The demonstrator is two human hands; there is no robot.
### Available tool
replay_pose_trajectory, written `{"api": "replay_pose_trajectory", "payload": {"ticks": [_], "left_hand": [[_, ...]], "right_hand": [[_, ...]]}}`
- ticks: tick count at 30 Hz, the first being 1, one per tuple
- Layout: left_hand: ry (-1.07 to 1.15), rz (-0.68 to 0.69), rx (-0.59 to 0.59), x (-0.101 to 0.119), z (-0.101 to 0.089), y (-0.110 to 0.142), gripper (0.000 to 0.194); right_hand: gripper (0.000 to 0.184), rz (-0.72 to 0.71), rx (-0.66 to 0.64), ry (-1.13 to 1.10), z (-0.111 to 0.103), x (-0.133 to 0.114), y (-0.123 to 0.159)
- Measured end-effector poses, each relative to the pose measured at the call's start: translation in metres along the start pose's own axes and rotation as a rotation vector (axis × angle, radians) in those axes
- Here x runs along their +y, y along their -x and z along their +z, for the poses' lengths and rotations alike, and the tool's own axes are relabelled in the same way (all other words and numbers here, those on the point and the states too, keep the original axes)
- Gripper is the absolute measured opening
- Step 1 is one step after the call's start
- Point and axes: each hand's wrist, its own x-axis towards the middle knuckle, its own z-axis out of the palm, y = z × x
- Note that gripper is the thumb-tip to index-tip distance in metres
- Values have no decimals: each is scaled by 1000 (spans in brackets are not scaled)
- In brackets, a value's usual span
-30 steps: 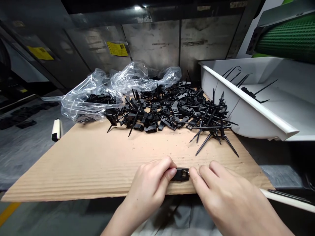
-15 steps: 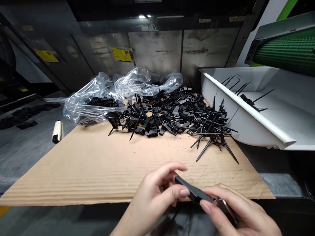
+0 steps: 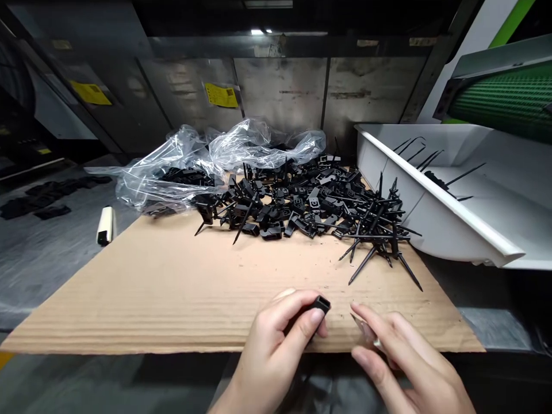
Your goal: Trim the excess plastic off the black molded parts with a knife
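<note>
A small black part [image 3: 321,305] is pinched between the thumb and forefinger of the left hand [image 3: 280,336], over the front edge of the cardboard [image 3: 172,287], right of that edge's middle; a hollow end is exposed above the fingers. A small pointed blade [image 3: 360,326] is held in the right hand [image 3: 405,353], above the same edge nearer the front right corner. Its tip is aimed toward the part but is not touching it. The right thumb and forefinger are parted at their tips, and the blade's rear end is hidden by the curled fingers.

Toward the back edge, black pieces [image 3: 297,210] are heaped, with long spikes [image 3: 377,230] tangled near the right edge. The back left of the heap is partly covered by a clear bag [image 3: 241,144]. Beside the right edge, a grey bin [image 3: 418,213] is placed, with thin black rods [image 3: 468,172] contained in it. Just outside the left edge, a cream strip [image 3: 106,224] is laid.
</note>
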Motion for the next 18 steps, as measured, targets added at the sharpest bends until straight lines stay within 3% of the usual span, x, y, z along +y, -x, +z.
{"api": "replay_pose_trajectory", "payload": {"ticks": [5, 9, 18], "left_hand": [[-158, 213, 59, -5, 2, 3, 13], [-244, 364, 81, -9, 2, 0, 13], [-332, 513, 62, -11, 0, 2, 18]], "right_hand": [[27, 79, 25, -86, 7, -7, -3], [26, 35, 8, -69, 11, -8, -5], [22, 46, 18, -11, 8, -10, -9]]}}
